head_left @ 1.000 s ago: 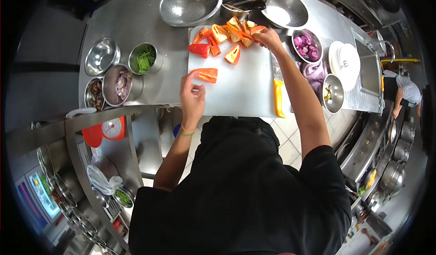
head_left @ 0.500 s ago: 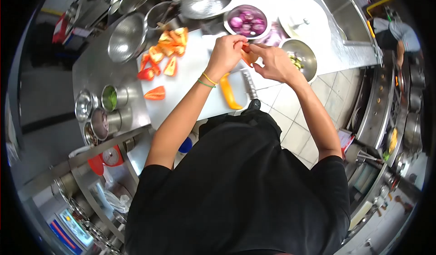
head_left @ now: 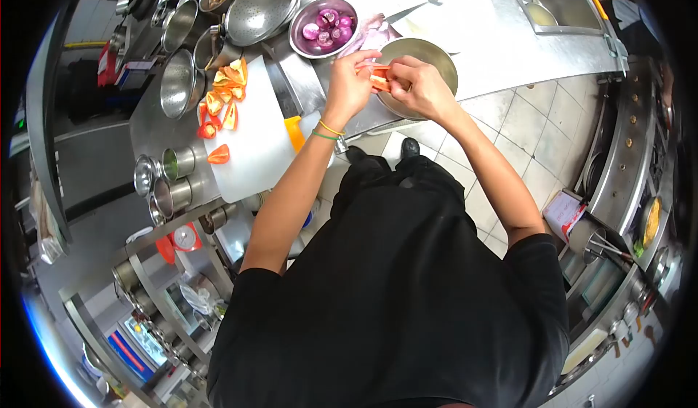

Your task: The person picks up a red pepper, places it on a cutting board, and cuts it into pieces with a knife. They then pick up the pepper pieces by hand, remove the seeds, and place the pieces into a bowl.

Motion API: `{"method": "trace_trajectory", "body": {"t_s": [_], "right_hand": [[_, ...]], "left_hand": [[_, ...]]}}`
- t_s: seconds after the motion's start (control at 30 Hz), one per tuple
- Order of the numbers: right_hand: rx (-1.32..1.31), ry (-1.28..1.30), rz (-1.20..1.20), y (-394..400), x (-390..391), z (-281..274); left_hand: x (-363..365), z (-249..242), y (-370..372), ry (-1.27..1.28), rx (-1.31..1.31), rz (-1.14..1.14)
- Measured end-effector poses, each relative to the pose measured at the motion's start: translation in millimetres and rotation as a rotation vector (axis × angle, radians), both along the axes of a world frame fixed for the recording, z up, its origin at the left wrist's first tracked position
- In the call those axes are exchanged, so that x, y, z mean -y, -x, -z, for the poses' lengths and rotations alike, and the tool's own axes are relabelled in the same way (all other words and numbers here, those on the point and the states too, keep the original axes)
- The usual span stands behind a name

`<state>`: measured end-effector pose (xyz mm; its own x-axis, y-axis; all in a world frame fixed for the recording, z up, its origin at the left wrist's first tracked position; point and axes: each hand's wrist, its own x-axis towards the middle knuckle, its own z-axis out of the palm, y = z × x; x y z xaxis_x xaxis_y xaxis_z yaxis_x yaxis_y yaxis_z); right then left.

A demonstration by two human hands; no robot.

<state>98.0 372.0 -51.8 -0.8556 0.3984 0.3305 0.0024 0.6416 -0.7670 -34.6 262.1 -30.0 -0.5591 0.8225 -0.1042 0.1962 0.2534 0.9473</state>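
Both my hands hold a piece of orange-red bell pepper (head_left: 379,81) above a metal bowl (head_left: 445,57), over the bowl's left side. My left hand (head_left: 349,84) pinches the piece from the left, and my right hand (head_left: 420,84) grips its right end. To the left is a white cutting board (head_left: 251,135) with several cut orange and red pepper pieces (head_left: 231,77). A single red-orange wedge (head_left: 219,154) lies nearer me. A yellow-orange pepper strip (head_left: 294,132) shows on the board's right side, partly behind my left forearm.
A bowl of peeled purple onions (head_left: 325,28) stands beyond my hands, with onion skins (head_left: 371,33) and a knife (head_left: 407,12) beside it. Metal colanders and bowls (head_left: 182,84) line the left side. A sink (head_left: 549,1) is at the far right.
My view has shifted. My hands have moved with the pepper piece from beside the metal bowl to above it. Both still grip the piece.
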Motion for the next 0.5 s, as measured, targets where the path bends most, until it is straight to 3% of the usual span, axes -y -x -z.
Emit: {"method": "trace_trajectory", "body": {"t_s": [0.1, 0.17, 0.2, 0.23, 0.3, 0.33, 0.37, 0.43, 0.47, 0.5], "right_hand": [[-0.090, 0.083, 0.006, -4.9, -3.8, 12.9], [-0.101, 0.725, 0.073, -7.6, -5.9, 26.9], [-0.184, 1.019, -0.002, -8.9, -12.2, 31.1], [-0.180, 1.022, -0.014, -10.8, -15.8, 36.0], [-0.273, 1.493, 0.067, -12.4, -20.8, 30.5], [-0.269, 1.537, 0.011, -16.7, -28.6, 41.5], [-0.271, 1.540, 0.007, -18.0, -28.9, 45.4], [0.007, 0.578, 0.107, -19.9, -29.5, 53.3], [0.049, 0.130, 0.155, -22.5, -23.1, 30.0], [0.050, 0.131, 0.155, -19.6, -20.6, 20.2]], "left_hand": [[3.8, 2.9, -3.9, 0.012, 0.129, -0.078], [8.8, 3.9, -2.2, 0.016, 0.187, -0.128], [11.1, 4.0, -1.0, 0.015, 0.249, -0.160], [13.5, 4.5, -1.3, 0.016, 0.246, -0.172], [16.9, 3.7, -0.9, 0.014, 0.201, -0.189], [18.4, 2.6, 1.5, 0.015, 0.196, -0.192], [19.9, 0.3, 3.9, 0.017, 0.198, -0.211], [20.4, -2.0, 5.5, 0.019, 0.201, -0.231], [19.5, -5.4, 4.7, 0.035, 0.216, -0.209], [18.5, -7.5, 3.6, 0.051, 0.230, -0.187]]}}
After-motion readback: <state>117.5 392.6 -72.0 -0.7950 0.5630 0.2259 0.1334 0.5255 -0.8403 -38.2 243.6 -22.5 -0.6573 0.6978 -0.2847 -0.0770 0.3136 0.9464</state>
